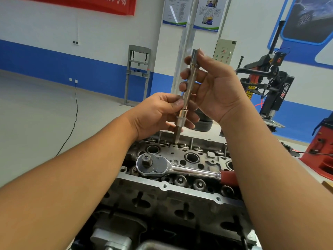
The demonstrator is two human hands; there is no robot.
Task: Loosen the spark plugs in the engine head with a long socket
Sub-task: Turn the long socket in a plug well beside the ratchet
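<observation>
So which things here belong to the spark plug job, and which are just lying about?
Job:
- long socket, held in left hand and right hand
- ratchet, lying on engine head

Lying about:
- grey press frame
- tyre changer
- black cable

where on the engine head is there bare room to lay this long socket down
The flat near flange below the ratchet is bare, as is the pale floor to the left. The middle of the engine head is crowded: the ratchet lies across it between open plug wells. Both the left hand and right hand hold the long socket.
</observation>
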